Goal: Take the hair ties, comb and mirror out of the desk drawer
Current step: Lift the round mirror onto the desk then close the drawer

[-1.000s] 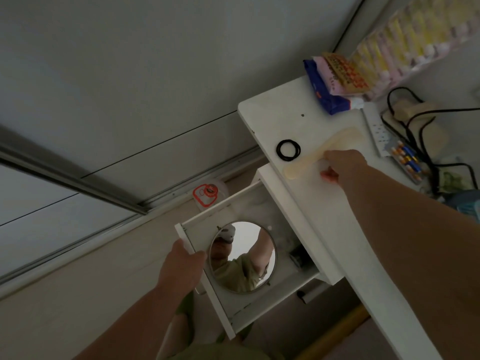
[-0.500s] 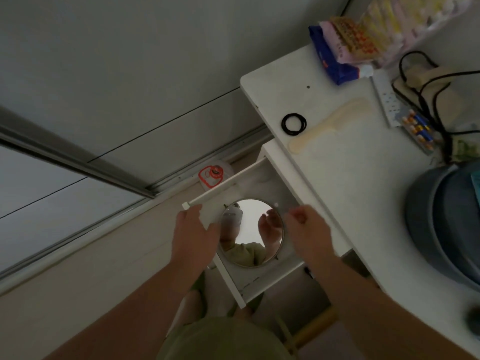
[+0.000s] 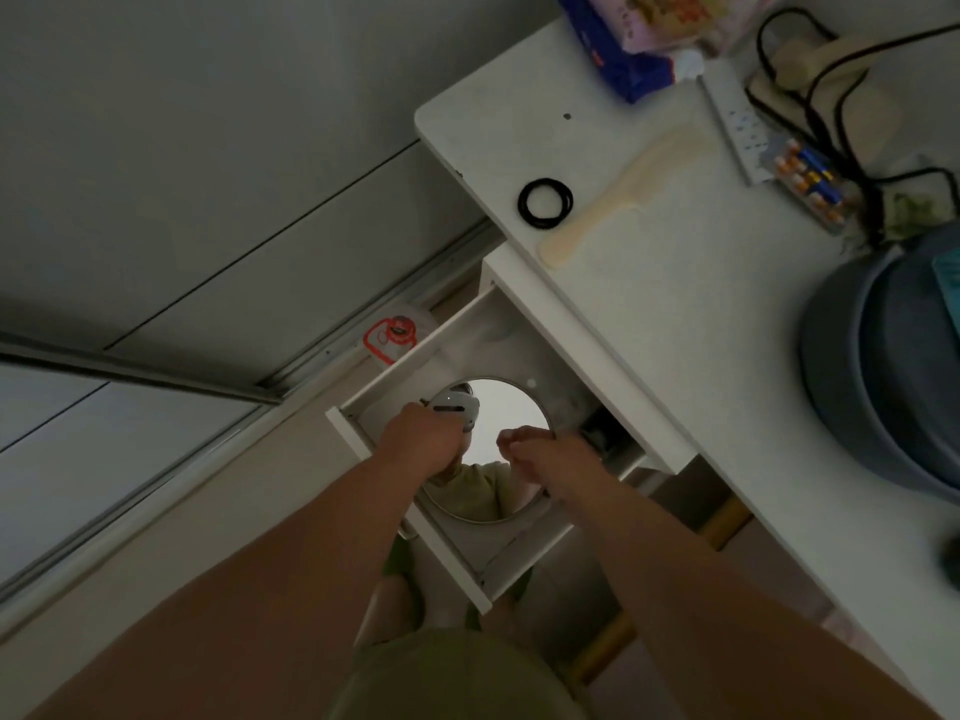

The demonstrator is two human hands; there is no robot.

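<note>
The white desk drawer stands pulled out below the desk top. A round mirror lies in it and reflects me. My left hand is closed over the mirror's left rim. At the right rim my right hand has its fingers curled on the edge. On the desk top, black hair ties lie in a small ring near the front-left corner. Just to their right, the cream comb lies at a slant.
A small dark object sits in the drawer's right corner. Farther back on the desk are a blue packet, a power strip, batteries and black cables. A blue-grey round container stands at right. A red-lidded container is on the floor.
My right hand let go of the comb on the desk top and came down to the drawer. Both hands moved onto the mirror's rims; my left hand left the drawer front.
</note>
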